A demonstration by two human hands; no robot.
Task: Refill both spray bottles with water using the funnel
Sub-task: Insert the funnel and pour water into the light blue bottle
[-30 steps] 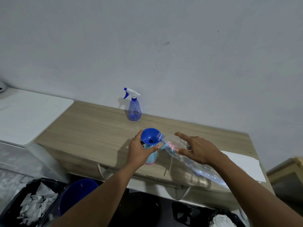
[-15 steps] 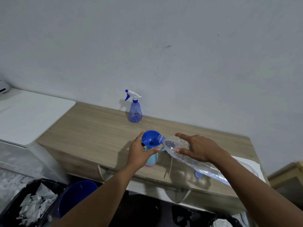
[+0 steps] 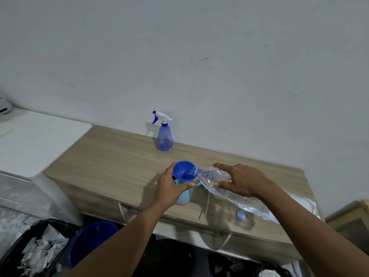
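A blue funnel (image 3: 183, 170) sits in the neck of a light-blue spray bottle body (image 3: 185, 194) with a pink base, near the front of the wooden table (image 3: 111, 156). My left hand (image 3: 170, 187) grips that bottle just under the funnel. My right hand (image 3: 242, 179) holds a clear plastic water bottle (image 3: 211, 176), tilted with its mouth over the funnel rim. A second blue spray bottle (image 3: 164, 136) with a white trigger head stands upright by the wall.
A small blue cap (image 3: 241, 215) lies on the table near the front right. White paper (image 3: 299, 198) lies at the right end. A white surface (image 3: 34, 138) adjoins on the left. Below stand a blue bucket (image 3: 91, 240) and a black bin of paper scraps (image 3: 38, 252).
The water bottle's mouth has moved a little further over the funnel, and its rear end has risen. The view has shifted slightly. My left hand has kept its grip.
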